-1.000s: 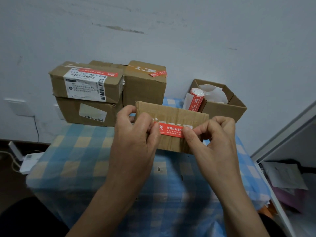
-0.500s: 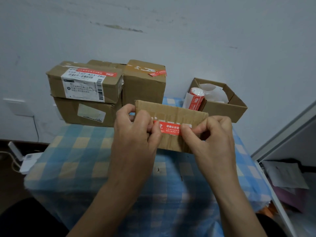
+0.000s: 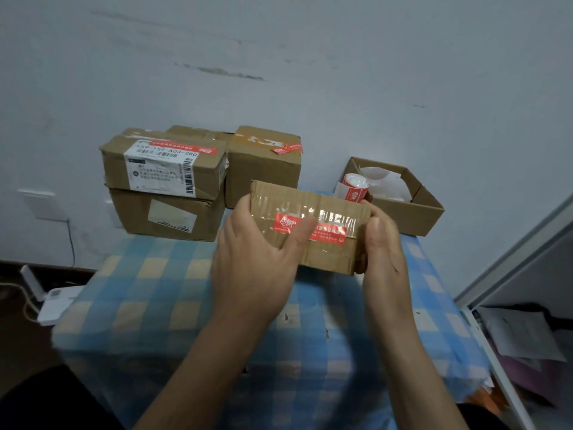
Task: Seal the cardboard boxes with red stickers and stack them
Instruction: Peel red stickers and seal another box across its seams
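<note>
Moved: sticker (image 3: 310, 228) now flat on box (image 3: 313, 226), fingers off its ends.
Hands: left (image 3: 257, 262), right (image 3: 383, 243) clamped on box.
Left: stacking onto pile (image 3: 167, 184).

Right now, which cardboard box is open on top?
The low box at the right, by the wall. Its top is open, with white paper inside; the other boxes are closed.

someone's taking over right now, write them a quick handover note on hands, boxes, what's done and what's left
Left hand: grips the small box at its left end, thumb across the red sticker.
Right hand: holds the box's right end.
The box is held above the checkered table; the sticker lies along its top seam.
Stickered boxes are stacked at the back left; the sticker roll leans at the open box.
Left: stack this box.
</note>
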